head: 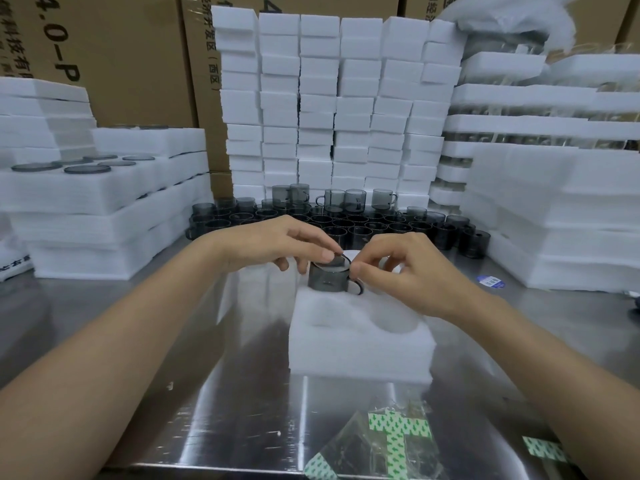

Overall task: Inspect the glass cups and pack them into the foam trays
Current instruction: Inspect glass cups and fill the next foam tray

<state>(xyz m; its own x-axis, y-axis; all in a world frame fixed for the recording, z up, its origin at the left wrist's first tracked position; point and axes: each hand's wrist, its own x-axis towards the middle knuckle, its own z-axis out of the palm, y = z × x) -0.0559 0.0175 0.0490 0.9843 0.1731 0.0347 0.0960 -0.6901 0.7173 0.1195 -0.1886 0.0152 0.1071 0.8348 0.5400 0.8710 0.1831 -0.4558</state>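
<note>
Left hand (277, 242) pinching rim of smoked glass cup (327, 277), fingers curled over top. Cup upright, half seated in far pocket of foam tray (360, 344) mid-worktop (173, 341). Right hand (412, 271) pinching same rim beside handle. Near pocket empty. Risk: tilted push jams cup, tears foam; handle misaligned with slot, chips.

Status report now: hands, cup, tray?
Both hands, left and right, pinch cup rim. Cup upright in foam tray. Near pocket empty.
</note>
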